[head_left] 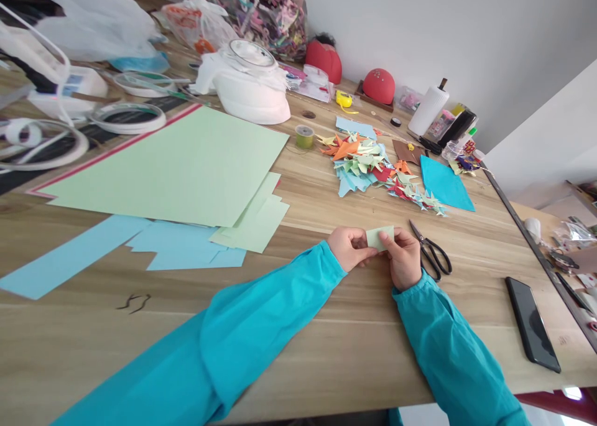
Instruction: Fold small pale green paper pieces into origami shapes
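Observation:
A small piece of pale green paper (374,235) is held between my two hands, a little above the wooden table. My left hand (349,247) pinches its left side, and my right hand (403,255) grips its right side with the thumb across the front. Fingers hide the paper's lower part and its back. Just right of my right hand lie black-handled scissors (433,255), blades pointing away. Beyond my hands is a pile of folded paper shapes (364,162) in green, blue, orange and red.
Large green sheets (177,165) and blue paper strips (186,245) lie at the left. A thread spool (305,137) stands past them. A teal cloth or sheet (446,182) lies at the back right. Near the right edge rests a black phone (532,323).

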The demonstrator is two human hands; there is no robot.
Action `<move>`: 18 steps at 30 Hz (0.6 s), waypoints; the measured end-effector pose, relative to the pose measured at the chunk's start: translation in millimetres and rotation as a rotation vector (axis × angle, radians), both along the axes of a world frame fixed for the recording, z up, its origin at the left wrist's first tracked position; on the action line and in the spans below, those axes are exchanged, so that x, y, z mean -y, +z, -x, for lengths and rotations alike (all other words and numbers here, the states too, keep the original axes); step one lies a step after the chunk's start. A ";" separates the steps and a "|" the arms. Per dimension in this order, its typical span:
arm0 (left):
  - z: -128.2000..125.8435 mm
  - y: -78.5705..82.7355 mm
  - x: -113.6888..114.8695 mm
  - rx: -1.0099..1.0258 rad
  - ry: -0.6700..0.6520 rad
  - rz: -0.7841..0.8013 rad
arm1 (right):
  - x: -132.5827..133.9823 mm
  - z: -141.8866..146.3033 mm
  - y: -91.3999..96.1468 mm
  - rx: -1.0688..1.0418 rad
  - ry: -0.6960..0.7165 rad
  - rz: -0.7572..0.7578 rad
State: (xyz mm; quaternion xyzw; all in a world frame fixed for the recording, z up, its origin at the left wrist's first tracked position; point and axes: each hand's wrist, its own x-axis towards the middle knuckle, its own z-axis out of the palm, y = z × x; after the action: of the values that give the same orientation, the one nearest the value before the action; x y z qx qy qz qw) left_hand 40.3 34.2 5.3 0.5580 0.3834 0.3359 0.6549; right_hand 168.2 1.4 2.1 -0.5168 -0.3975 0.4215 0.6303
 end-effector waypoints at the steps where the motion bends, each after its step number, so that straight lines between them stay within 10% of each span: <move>1: 0.1 -0.1 -0.3 -0.009 -0.004 -0.003 | -0.3 -0.6 -0.8 -0.009 -0.013 0.002; 18: 4.1 2.8 -0.9 -0.015 -0.060 -0.016 | 2.0 1.0 2.5 0.067 0.127 -0.037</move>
State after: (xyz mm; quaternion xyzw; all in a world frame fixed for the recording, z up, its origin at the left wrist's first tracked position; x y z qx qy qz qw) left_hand 36.2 35.1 8.1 0.5771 0.3688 0.3148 0.6572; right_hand 167.2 -0.5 4.6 -0.4927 -0.4582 0.4356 0.5979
